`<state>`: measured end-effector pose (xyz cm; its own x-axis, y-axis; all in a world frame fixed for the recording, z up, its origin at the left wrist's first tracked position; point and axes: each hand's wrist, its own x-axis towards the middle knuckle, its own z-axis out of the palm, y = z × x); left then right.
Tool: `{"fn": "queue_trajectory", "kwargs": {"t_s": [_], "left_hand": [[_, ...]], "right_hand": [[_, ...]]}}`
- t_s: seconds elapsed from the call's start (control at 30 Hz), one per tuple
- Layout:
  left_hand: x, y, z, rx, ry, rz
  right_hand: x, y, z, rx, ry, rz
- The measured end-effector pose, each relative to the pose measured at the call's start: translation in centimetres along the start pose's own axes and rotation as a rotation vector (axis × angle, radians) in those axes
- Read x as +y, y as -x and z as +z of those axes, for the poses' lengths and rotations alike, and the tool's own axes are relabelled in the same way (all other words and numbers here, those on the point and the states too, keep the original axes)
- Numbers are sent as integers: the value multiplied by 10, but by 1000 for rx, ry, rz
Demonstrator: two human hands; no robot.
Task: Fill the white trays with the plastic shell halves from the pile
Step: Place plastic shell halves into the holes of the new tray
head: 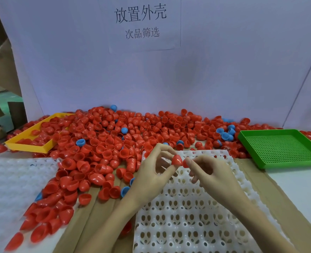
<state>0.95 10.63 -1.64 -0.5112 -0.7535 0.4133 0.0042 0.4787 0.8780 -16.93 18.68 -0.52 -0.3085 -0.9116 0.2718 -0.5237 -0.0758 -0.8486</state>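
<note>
Many red shells (47, 127) in yellow tray (26, 144)

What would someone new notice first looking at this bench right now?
A huge pile of red shell halves sprawls across the back and left, dotted with blue ones. In front, the left hand and right hand each pinch a red shell above an empty white tray; a green tray sits right.

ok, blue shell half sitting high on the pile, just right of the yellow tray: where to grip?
Blue shell half: it lies dome up on the red shells, so pinch across the dome's sides from above. Its rim looks buried, so likely no edge to hook.
</note>
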Motion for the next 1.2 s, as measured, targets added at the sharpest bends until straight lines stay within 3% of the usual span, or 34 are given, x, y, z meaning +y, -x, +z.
{"fn": "queue_trajectory", "kwargs": {"t_s": [0.13, 0.27, 0.37, 0.47, 0.63, 0.77, 0.9, 1.07, 1.2], "left_hand": [[-3, 0, 1, 112, -32, 10], [-9, 2, 0, 66, -197, 39], [-10, 4, 0, 30, -441, 201], [-8, 3, -2, -113, -603, 462], [-7, 4, -3, -170, -696, 570], [-11, 1, -3, -22, -698, 477], [-22, -15, -7, 128, -851, 357], [-43, -29, -6, 68, -916, 185], [-49, -30, -8, 40, -915, 183]], "right_hand": [[-3, 3, 5, -33, -62, 35], [-8, 5, 8, -35, -220, 79], [-7, 5, 8, 23, -229, 123], [-5, 2, 4, 34, -294, 205], [-4, -2, -2, -28, -399, 344], [-4, -6, -6, -60, -420, 379], [-2, -9, -14, -70, -403, 385], [0, -9, -14, -86, -365, 380], [3, -9, -14, -99, -333, 366]]}}
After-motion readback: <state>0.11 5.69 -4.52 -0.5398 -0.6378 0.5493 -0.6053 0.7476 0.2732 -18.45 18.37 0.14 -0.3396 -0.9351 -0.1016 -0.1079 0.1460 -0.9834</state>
